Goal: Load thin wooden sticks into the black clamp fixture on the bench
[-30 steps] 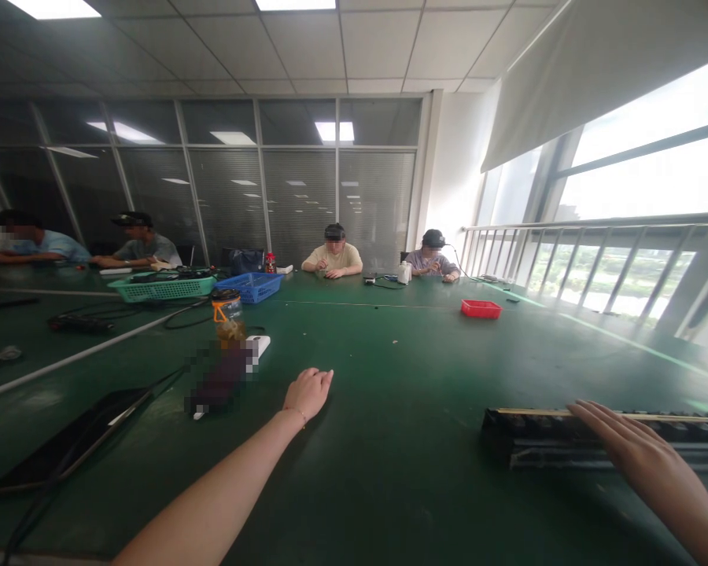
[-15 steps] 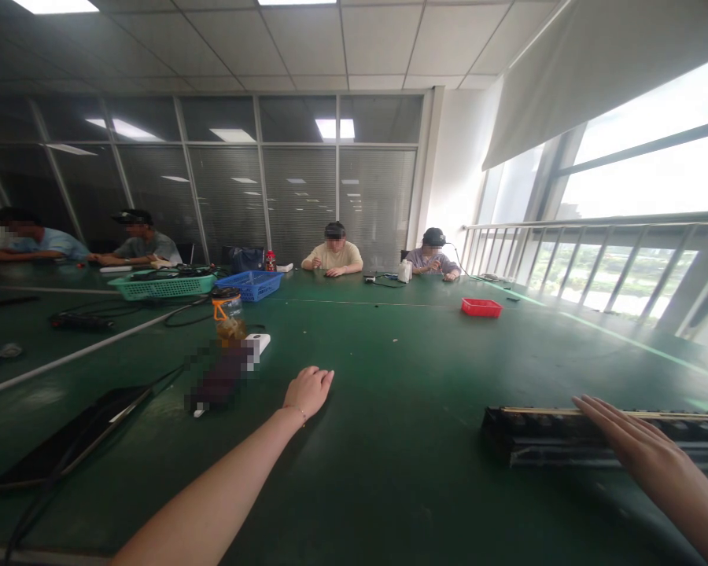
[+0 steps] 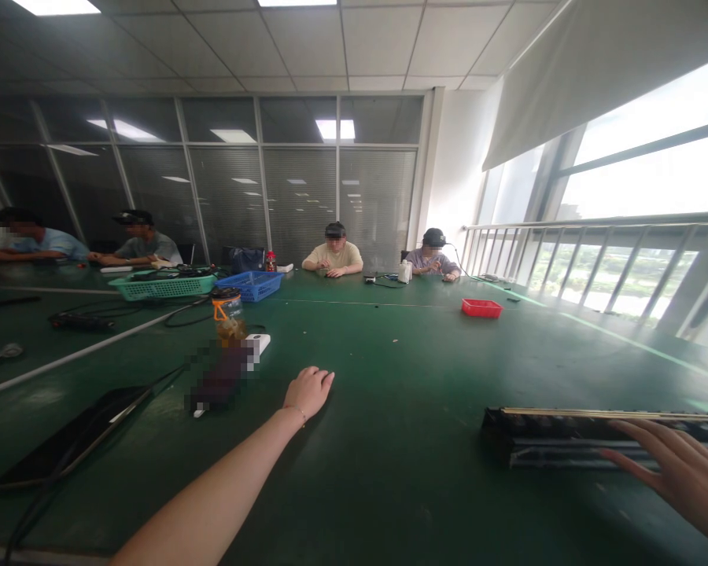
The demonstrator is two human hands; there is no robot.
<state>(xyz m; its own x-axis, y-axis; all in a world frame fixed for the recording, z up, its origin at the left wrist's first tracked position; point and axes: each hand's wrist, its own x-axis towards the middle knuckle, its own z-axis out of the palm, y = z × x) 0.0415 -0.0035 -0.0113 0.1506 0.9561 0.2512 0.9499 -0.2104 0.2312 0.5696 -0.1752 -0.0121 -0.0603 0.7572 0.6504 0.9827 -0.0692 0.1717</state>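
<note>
My left hand (image 3: 308,391) rests palm down on the green table (image 3: 383,472), a thin bracelet at its wrist. Its fingers are bent under and pressed together; whatever may be beneath them is hidden. To the right, a long black case-like object (image 3: 531,436) lies on the tabletop, with a thin tan strip along its upper edge and a row of dark shapes below the strip. Above its near side is my right hand (image 3: 678,464), open, fingers stretched and thumb apart. Whether the fingertips touch the object I cannot tell.
Left of my left arm lie a dark flat tablet-like device (image 3: 76,436) with a cable and a blurred dark-red item (image 3: 224,377). Beyond are a bottle (image 3: 229,314), a green basket (image 3: 159,284), a blue basket (image 3: 253,285) and a red tray (image 3: 481,307). Several people sit across the table.
My right hand has moved right and a little toward me over the black object, and its thumb now stands apart from the fingers. My left hand has stayed put.
</note>
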